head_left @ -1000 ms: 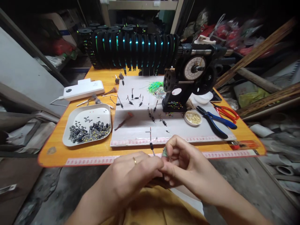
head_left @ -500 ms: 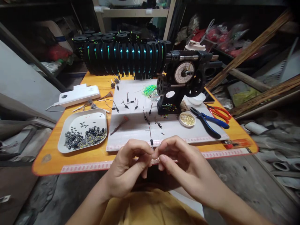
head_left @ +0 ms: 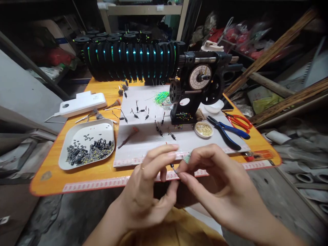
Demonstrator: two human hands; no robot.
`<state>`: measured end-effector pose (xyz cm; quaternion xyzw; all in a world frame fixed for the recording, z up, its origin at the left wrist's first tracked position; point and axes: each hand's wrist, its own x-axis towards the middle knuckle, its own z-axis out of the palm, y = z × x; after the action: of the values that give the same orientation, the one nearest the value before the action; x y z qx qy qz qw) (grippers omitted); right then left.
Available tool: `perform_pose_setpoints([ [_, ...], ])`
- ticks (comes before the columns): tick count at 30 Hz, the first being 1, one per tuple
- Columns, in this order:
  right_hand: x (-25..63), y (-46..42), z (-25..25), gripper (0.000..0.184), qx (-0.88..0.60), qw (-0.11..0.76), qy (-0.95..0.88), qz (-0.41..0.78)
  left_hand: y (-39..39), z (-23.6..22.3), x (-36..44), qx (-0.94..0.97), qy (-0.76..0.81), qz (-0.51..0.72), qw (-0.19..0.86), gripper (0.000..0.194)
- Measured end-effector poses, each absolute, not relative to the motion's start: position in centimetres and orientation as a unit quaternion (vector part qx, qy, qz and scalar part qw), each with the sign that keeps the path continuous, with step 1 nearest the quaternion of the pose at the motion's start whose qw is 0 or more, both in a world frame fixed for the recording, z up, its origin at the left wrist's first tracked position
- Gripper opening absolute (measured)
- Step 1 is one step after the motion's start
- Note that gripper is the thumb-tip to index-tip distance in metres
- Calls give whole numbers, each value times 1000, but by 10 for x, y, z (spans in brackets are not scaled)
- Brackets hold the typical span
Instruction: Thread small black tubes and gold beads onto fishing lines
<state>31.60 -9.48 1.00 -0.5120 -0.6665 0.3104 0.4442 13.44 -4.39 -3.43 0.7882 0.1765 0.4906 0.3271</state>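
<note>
our right hand (head_left: 227,169) pinches the thin black-sleeved strand (head_left: 172,165) between thumb and forefinger, beside our left hand (head_left: 143,184) with fingers spread, and we judge it light, bendy, best held near its end

Black piece (head_left: 172,165) in the right hand (head_left: 220,174), left hand (head_left: 143,191) beside it, fingers apart, tray (head_left: 74,133) and pliers (head_left: 232,138) beyond.

Mustard-yellow clothing (head_left: 176,228) shows, and perhaps a ring (head_left: 142,168).
</note>
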Motion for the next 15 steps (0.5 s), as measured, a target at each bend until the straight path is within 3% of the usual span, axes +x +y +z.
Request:
perform_pose_setpoints([
  [5,326,-86,25,20,-518,398,-705,276,-29,-19,136,840,165,478,197,61],
  [15,330,-64,46,23,-511,371,-742,224,-11,2,140,873,191,415,169,28],
])
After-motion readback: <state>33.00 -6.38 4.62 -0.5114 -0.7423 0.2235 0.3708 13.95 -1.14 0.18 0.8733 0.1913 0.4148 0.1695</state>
